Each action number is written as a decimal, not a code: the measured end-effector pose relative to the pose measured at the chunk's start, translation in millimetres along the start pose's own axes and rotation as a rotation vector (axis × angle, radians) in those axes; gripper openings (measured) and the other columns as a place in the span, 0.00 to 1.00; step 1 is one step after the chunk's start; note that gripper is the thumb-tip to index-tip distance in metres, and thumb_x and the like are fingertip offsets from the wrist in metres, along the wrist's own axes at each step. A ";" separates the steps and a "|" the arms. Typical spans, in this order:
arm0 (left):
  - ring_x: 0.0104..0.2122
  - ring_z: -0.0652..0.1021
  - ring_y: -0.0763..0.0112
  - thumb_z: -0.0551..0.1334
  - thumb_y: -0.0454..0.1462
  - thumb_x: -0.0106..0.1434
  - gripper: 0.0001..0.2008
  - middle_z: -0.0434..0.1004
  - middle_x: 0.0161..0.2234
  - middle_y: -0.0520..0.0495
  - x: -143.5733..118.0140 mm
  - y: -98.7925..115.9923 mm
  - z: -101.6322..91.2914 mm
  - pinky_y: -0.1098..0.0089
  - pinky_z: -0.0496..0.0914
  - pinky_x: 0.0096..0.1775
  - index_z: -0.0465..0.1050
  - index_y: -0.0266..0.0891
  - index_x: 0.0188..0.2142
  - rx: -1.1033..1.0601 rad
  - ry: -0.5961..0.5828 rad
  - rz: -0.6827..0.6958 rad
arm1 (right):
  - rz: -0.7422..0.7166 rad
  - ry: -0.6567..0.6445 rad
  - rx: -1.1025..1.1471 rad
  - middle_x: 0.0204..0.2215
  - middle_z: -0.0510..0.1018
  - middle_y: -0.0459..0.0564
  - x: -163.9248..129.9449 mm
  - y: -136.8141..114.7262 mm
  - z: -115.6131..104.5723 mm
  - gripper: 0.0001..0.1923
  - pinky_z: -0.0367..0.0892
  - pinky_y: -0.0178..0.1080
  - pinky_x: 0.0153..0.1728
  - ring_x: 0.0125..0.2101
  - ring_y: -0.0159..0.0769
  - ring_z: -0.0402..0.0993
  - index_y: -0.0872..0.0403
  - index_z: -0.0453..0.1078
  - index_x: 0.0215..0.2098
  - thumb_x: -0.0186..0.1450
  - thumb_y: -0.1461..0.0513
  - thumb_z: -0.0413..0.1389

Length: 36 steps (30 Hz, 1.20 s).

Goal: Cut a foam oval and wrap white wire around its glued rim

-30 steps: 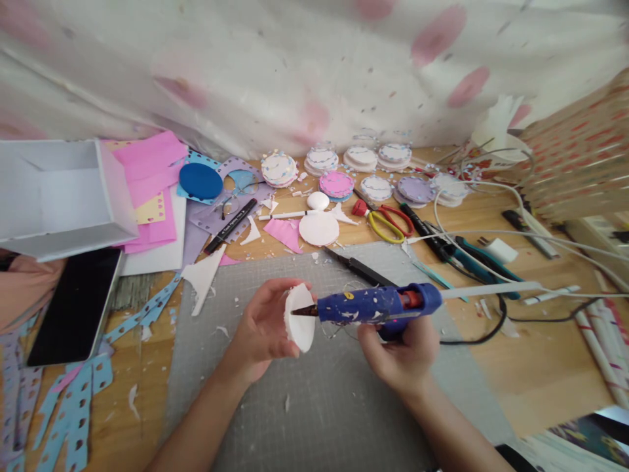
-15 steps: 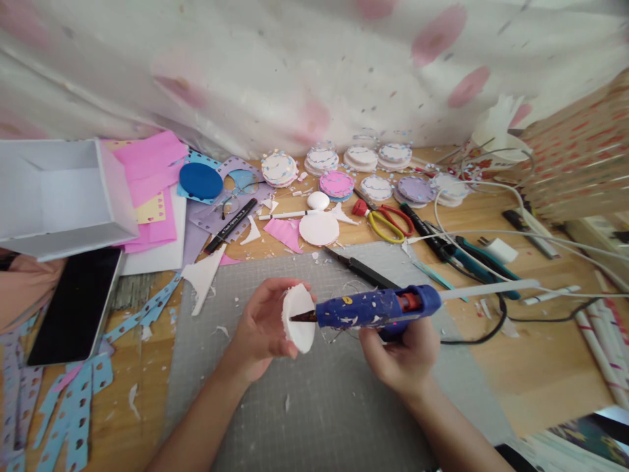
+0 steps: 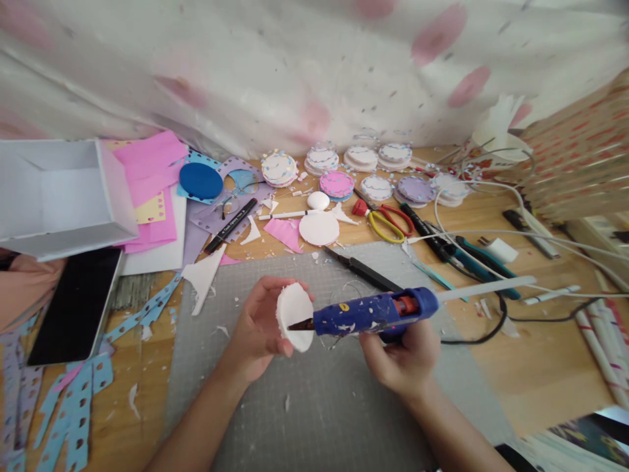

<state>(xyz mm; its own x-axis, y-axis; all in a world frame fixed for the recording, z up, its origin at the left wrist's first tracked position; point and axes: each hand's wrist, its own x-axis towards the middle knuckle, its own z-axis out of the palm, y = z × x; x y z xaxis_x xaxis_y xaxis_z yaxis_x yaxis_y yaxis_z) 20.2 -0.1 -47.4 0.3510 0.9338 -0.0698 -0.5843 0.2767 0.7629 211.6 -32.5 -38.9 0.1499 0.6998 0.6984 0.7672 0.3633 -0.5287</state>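
My left hand grips a small white disc by its edges, its face tilted toward the right. In my right hand is a blue hot glue gun, spattered with white bits, with a glue stick poking out of its back. The gun's dark nozzle points left and lies over the lower part of the disc's face; whether it touches cannot be made out. Both hands are above a grey cutting mat.
Behind the mat lie a black craft knife, scissors, a white round piece and several decorated discs. A phone, a white box and paper strips are at left. Pliers and cables lie at right.
The white disc has turned so more of its face shows. The glue gun has shifted slightly left, its nozzle now lower on the disc. Both hands keep their grips.
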 end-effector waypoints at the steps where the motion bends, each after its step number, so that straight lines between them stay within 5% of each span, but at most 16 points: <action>1: 0.43 0.77 0.65 0.78 0.42 0.37 0.31 0.77 0.45 0.49 -0.3 -0.2 -0.5 0.69 0.74 0.42 0.74 0.47 0.43 0.000 0.000 0.005 | -0.003 -0.002 -0.003 0.15 0.57 0.36 0.4 -0.3 -0.3 0.09 0.51 0.30 0.14 0.12 0.24 0.52 0.51 0.57 0.24 0.52 0.67 0.54; 36: 0.44 0.78 0.64 0.77 0.47 0.38 0.32 0.75 0.44 0.51 -5.0 6.7 -1.9 0.72 0.72 0.44 0.73 0.49 0.44 0.011 0.070 0.044 | -0.029 -0.002 0.051 0.14 0.63 0.38 2.7 -0.4 -4.1 0.08 0.59 0.32 0.15 0.13 0.29 0.63 0.52 0.60 0.23 0.52 0.68 0.56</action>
<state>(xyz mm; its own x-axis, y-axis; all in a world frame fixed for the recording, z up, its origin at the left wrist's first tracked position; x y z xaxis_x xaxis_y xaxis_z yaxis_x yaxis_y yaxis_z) 13.2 -2.5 -43.2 0.2726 0.9587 -0.0808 -0.5897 0.2328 0.7734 214.2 -33.2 -34.8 0.1267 0.6893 0.7133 0.7383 0.4147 -0.5319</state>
